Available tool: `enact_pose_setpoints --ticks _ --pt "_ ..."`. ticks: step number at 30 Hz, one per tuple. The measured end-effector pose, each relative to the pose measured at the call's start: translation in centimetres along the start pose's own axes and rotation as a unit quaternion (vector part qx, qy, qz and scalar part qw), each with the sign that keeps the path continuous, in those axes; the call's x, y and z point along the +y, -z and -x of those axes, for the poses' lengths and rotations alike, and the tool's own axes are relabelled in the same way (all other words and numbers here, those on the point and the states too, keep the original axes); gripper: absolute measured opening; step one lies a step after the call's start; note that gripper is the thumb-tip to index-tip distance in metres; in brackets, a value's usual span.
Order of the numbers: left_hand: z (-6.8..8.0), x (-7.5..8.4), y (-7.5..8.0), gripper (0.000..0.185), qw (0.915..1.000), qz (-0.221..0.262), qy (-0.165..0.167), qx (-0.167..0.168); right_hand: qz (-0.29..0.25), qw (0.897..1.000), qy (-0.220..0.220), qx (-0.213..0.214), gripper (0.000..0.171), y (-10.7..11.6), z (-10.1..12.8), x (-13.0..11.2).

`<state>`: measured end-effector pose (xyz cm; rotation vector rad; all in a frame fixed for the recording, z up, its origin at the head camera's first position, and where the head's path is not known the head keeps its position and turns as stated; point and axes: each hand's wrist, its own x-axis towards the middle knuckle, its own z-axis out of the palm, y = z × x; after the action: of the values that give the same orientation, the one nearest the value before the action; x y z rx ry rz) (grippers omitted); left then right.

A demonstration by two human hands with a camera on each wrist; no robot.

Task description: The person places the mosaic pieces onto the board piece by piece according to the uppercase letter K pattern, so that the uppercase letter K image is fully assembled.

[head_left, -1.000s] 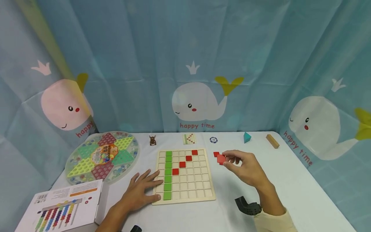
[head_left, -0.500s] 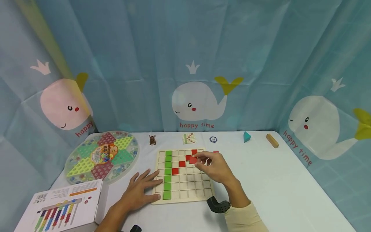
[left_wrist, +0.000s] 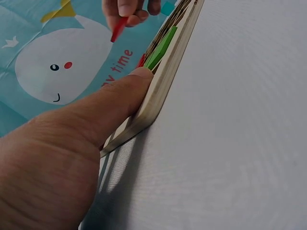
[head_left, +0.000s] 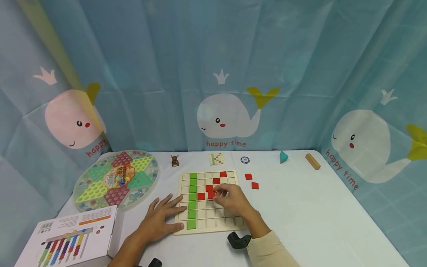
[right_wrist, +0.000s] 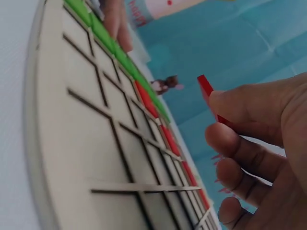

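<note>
A wooden grid board point(head_left: 221, 224) lies on the table, with a column of green square tiles point(head_left: 192, 205) and a diagonal of red tiles point(head_left: 223, 174) set in it. Spread out flat, my left hand point(head_left: 158, 218) rests on the board's left side, its thumb on the wooden edge point(left_wrist: 158, 98) in the left wrist view. Between thumb and forefinger my right hand point(head_left: 233, 200) pinches a red square tile point(right_wrist: 206, 91), tilted and raised over the grid. In the head view that tile overlaps cells just right of the lowest red tile point(head_left: 201, 196).
Two loose red tiles point(head_left: 255, 185) lie right of the board. Behind it stand a brown animal figurine point(head_left: 175, 160), a pattern card point(head_left: 217, 159), a poker chip point(head_left: 245, 160), a teal block point(head_left: 283, 157) and a wooden block point(head_left: 313, 161). Left are a Chinese checkers board point(head_left: 95, 193) and a box point(head_left: 73, 237).
My right hand has carried the red tile leftward from beside the loose tiles to over the board, uncovering two tiles on the table. My left hand has stayed put.
</note>
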<state>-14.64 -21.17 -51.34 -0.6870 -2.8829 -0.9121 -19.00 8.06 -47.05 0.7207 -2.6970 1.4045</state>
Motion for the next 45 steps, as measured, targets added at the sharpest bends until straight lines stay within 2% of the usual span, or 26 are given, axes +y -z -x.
enact_pose_setpoints --ticks 8,16,23,26,30,36,41,45 --pt "0.0 0.2 0.3 0.058 1.0 -0.001 0.001 0.0 0.018 0.998 -0.037 -0.037 0.017 -0.9 -0.1 0.5" --pt "0.1 0.0 0.7 0.057 0.9999 -0.007 -0.006 0.01 0.071 0.993 -0.069 -0.057 0.018 -2.0 -0.4 0.0" --pt "0.2 -0.1 0.8 0.058 0.9999 -0.006 -0.003 0.011 0.108 0.989 -0.075 -0.061 0.019 -2.3 -0.5 -0.3" --pt "0.3 -0.1 0.8 0.058 1.0 -0.004 0.0 0.009 0.112 0.988 -0.074 -0.071 0.024 -2.0 -0.5 -0.4" --pt "0.2 -0.1 0.5 0.058 1.0 0.001 -0.001 0.009 0.097 0.991 -0.069 -0.064 0.034 -0.6 -0.5 -1.0" --pt "0.0 0.0 0.1 0.058 0.9999 0.002 -0.002 0.012 0.083 0.996 -0.018 0.004 0.035 3.2 -0.3 -2.8" --pt "0.0 0.0 0.1 0.059 1.0 0.0 0.002 0.005 0.088 0.994 0.026 0.058 0.035 6.3 0.4 -3.4" --pt "0.0 0.2 0.1 0.059 1.0 -0.001 0.001 0.0 0.106 0.99 0.029 0.091 0.037 8.8 0.7 -2.8"
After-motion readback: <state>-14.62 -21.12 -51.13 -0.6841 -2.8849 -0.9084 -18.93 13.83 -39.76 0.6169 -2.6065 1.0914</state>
